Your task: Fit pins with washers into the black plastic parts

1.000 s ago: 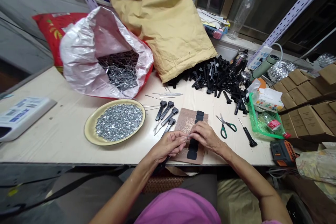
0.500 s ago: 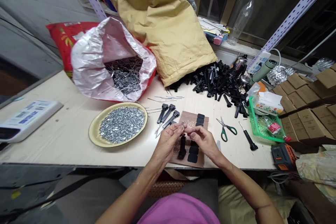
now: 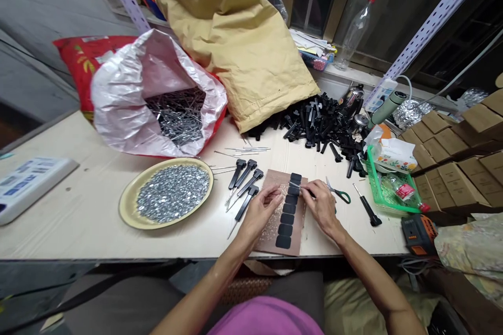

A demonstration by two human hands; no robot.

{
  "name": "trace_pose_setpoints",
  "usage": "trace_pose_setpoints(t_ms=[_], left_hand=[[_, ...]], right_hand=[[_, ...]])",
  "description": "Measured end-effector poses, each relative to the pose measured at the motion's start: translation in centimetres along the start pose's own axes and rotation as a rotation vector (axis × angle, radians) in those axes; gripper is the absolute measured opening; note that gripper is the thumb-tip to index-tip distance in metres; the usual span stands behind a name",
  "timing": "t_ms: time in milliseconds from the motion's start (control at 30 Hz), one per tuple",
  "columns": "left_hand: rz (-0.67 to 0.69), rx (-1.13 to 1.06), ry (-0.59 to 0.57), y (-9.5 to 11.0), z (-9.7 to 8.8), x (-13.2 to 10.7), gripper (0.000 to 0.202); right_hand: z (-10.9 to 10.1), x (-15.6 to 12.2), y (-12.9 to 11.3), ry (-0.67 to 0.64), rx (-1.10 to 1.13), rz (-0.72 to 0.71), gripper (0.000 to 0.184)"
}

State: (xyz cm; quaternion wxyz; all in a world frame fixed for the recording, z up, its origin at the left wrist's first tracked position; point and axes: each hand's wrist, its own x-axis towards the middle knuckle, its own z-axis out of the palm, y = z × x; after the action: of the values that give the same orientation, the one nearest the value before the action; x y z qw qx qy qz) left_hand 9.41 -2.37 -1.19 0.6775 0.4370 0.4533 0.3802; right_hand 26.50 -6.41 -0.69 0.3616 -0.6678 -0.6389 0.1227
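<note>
My right hand (image 3: 320,201) pinches a thin, shiny metal tool (image 3: 295,185), its kind too small to make out. The tool points left across a column of black rounded squares (image 3: 288,218) on a brown board (image 3: 288,250). Over the board's left side, my left hand (image 3: 262,209) has loosely bent fingers, with a gap beside the thumb and nothing visible between them. Just left of it lies a black plastic piece with a thin metal rod (image 3: 245,204). More such black pieces (image 3: 245,171) lie beyond. Small clear dots (image 3: 271,227) cover part of the board.
A cream dish (image 3: 128,213) full of small metal pieces stands left. Behind it, a red bag (image 3: 70,52) holds metal rods. Black parts (image 3: 314,120) are heaped behind the board. Green-handled scissors (image 3: 342,195) and a green basket (image 3: 375,191) lie right.
The black piece that both hands held over the board now lies left of my left hand. My hands have parted, and my right hand has taken up the thin metal tool.
</note>
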Motion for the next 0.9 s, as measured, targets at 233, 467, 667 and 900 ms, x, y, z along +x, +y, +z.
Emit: trace_pose_setpoints(t_ms=[233, 467, 667, 900], left_hand=[[0.319, 0.499, 0.111, -3.6, -1.7, 0.5, 0.039], [0.420, 0.596, 0.155, -4.9, -2.3, 0.6, 0.037], [0.430, 0.644, 0.169, -4.8, -2.3, 0.5, 0.036], [0.433, 0.654, 0.177, -4.8, -2.3, 0.5, 0.036]], right_hand=[[0.1, 2.4, 5.0, -0.009, -0.491, -0.180, 0.017], [0.4, -1.5, 4.5, -0.138, -0.478, -0.513, 0.027], [0.2, -0.3, 4.9, -0.069, -0.504, -0.356, 0.026], [0.9, -2.1, 4.7, -0.225, -0.485, -0.757, 0.027]])
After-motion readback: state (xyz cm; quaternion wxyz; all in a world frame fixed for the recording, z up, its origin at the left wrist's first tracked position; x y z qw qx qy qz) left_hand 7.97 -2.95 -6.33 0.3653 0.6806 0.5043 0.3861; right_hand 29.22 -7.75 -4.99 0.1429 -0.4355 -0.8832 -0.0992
